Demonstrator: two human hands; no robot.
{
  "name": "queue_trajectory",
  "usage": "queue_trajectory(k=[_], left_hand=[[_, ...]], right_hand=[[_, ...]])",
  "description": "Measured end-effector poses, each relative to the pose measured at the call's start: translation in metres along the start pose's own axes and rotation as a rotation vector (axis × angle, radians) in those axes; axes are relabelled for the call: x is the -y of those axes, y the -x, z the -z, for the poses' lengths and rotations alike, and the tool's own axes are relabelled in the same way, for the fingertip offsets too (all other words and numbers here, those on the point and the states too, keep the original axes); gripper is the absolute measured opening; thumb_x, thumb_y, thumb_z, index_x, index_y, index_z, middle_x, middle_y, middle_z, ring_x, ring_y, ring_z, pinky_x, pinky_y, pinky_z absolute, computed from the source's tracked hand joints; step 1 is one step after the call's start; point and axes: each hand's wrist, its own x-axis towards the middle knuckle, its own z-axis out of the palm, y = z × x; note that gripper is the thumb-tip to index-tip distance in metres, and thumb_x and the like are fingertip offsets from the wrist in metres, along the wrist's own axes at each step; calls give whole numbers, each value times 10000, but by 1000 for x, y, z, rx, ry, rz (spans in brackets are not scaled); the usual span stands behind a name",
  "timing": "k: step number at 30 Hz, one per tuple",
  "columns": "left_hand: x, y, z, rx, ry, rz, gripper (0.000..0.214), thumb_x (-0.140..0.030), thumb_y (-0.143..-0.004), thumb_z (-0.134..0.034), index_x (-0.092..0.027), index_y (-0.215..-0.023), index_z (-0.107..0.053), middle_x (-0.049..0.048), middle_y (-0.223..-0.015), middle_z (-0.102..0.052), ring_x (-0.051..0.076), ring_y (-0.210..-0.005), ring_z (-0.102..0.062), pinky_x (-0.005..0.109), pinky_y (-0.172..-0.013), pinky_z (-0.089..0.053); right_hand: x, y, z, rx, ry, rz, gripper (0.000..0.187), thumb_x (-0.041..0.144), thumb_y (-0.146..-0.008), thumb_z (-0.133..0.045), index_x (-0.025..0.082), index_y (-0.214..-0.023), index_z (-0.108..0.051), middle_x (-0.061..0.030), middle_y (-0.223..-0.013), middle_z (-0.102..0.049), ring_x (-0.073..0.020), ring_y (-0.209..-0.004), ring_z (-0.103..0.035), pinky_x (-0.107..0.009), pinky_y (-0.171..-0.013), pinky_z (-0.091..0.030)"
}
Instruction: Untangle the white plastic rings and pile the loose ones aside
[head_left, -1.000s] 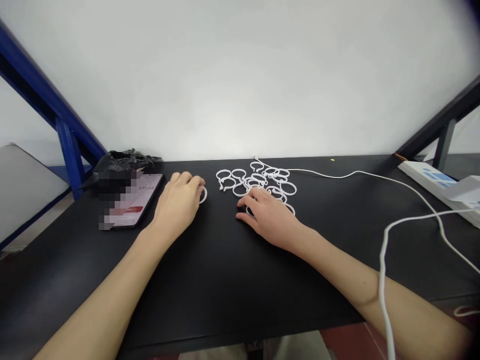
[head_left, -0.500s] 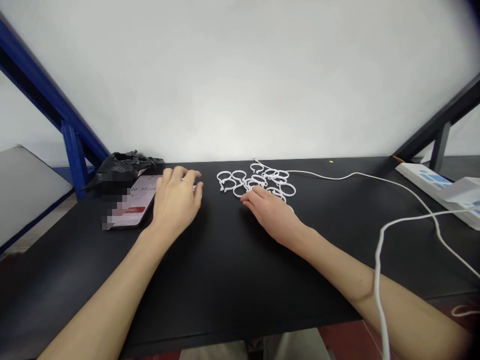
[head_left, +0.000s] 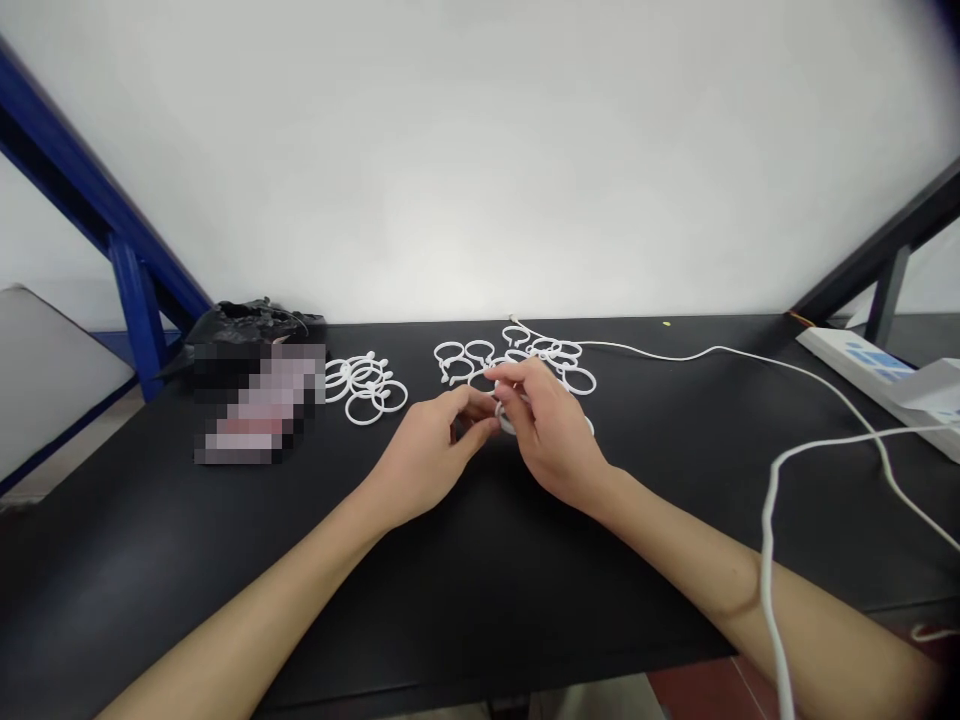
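My left hand [head_left: 431, 450] and my right hand [head_left: 551, 430] meet over the black table [head_left: 420, 590], fingertips pinched together on a white plastic ring [head_left: 507, 418]. Just behind the hands lies a loose heap of several white rings [head_left: 525, 362]. A smaller cluster of several white rings [head_left: 366, 385] lies to the left, apart from both hands.
A blurred phone [head_left: 255, 410] lies left of the small cluster, with a crumpled black bag [head_left: 240, 322] behind it. A white cable [head_left: 772, 520] runs across the right side to a white power strip [head_left: 877, 372]. Blue frame bars [head_left: 127, 290] stand at the left.
My left hand left the small cluster by the phone and moved right. My right hand lifted a ring from the heap's edge, and both hands now pinch it.
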Motion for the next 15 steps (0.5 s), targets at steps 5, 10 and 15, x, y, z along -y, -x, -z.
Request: queue_trajectory(k=[5,10,15], left_hand=[[-1,0,-4,-11,-8,15,166,-351,-908,-537,-222,-816,-587,-50,-740,-630,109,-631,-528,246,-596,-409],[2,-1,-3,-33,123,97,184,-394,-924,-511,-226,-867,-557,-40,-811,-656,112,-691,-574,252,-652,-450],[4,-4,4,-113,237,156,199,-422,-923,-516,-225,-893,-520,-33,-762,-669,119,-657,-602,274,-680,-485]], right_hand=[[0,-1,0,9,-8,-26,197,268,-992,-431,201,-1102,-579,-51,-982,-602,-134,-774,-581,-265,-695,-470],[1,-4,5,155,-31,-103,245,325,-1002,-421,202,-885,-599,8,-792,-652,-116,-712,-589,-243,-675,-430],[-1,-3,4,220,145,-185,392,434,-969,-462,196,-661,-505,38,-574,-540,-102,-510,-441,-251,-514,-310]])
